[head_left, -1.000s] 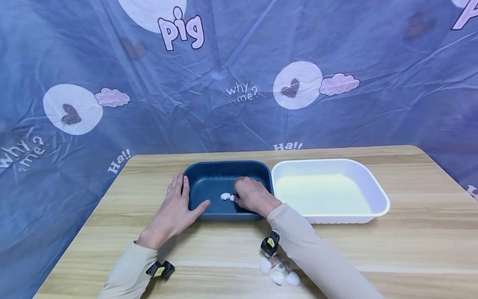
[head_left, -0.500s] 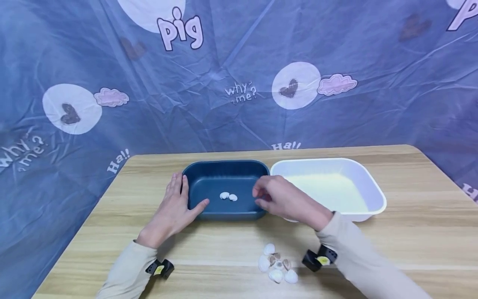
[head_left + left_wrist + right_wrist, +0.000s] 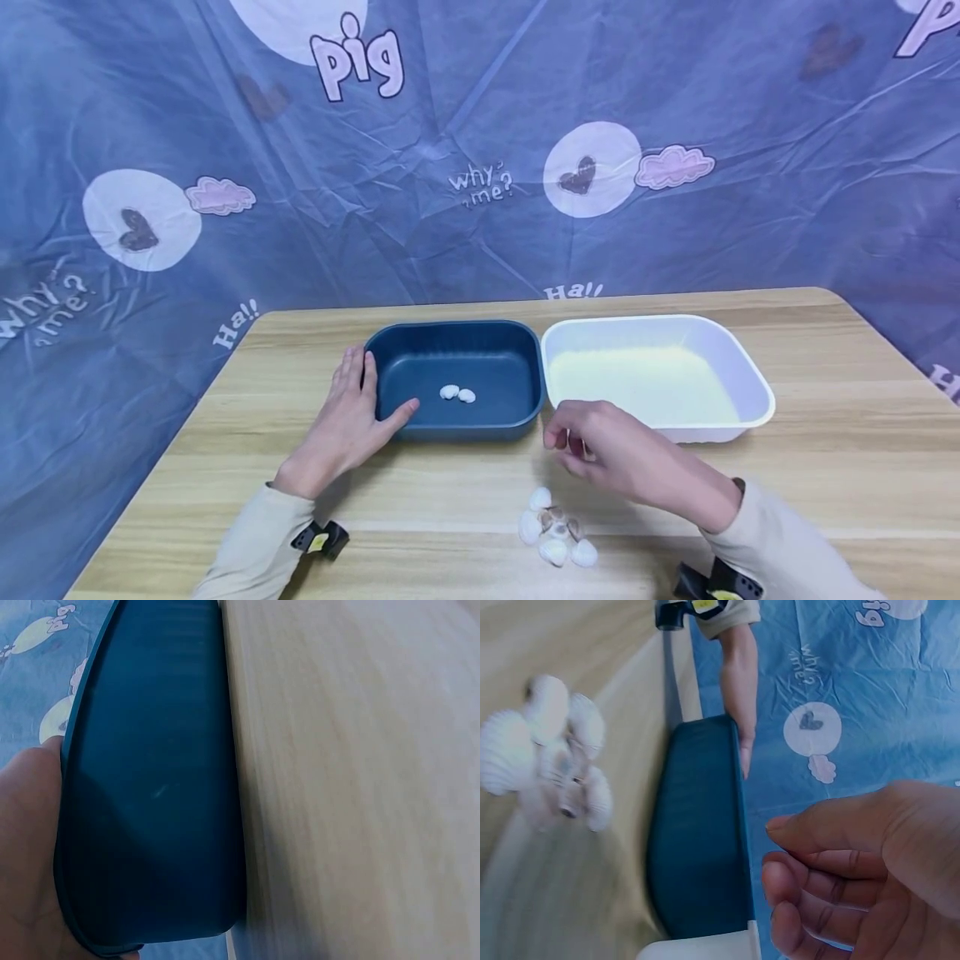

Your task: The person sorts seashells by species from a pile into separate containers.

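In the head view my left hand (image 3: 348, 425) rests at the left end of a dark blue rectangular tub (image 3: 453, 432), fingers fairly straight along its side and thumb over the front rim. Two small white seashells (image 3: 457, 393) lie side by side on the tub floor. My right hand (image 3: 626, 454) hovers in front of the white tub (image 3: 697, 433), its fingers loosely curled with nothing visible between them. Below it on the table sits a cluster of seashells (image 3: 553, 551), white ribbed ones around smaller brownish ones. The right wrist view shows these shells (image 3: 506, 752) at the left.
Both tubs stand next to each other on a light wooden table (image 3: 300, 575). Behind the table hangs a blue printed cloth (image 3: 420, 233). Each forearm carries a black wrist camera, the left one (image 3: 321, 540) close to the tabletop.
My right hand has left the blue tub and moved right and toward me, past the rim. The two shells stay on the tub floor. The left hand has hardly moved.
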The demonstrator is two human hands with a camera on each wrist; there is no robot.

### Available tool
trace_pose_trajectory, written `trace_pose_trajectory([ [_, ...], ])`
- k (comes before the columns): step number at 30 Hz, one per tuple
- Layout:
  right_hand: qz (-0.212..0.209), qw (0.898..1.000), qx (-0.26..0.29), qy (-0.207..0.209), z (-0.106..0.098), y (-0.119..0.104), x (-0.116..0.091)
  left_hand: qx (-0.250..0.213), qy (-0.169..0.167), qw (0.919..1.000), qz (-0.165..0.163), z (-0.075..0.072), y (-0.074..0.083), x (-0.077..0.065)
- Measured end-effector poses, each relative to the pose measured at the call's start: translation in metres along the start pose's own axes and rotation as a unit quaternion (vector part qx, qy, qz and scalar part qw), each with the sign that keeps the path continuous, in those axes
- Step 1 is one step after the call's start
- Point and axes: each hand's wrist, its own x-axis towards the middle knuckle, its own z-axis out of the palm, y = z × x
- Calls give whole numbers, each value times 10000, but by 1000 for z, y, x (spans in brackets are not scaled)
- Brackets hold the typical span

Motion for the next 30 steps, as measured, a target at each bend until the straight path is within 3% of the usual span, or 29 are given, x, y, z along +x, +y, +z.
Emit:
trace_pose_trajectory([
  [9, 110, 9998, 3, -182, 15, 6, -14, 45, 9, 10000, 9, -1, -2, -1],
  [19, 199, 9995, 18, -252, 32, 10, -16, -21, -50, 10000, -8, -1, -1, -2],
  [30, 324, 9974, -89, -635, 45, 15, -14, 0, -6, 10000, 11, -1, -2, -1],
])
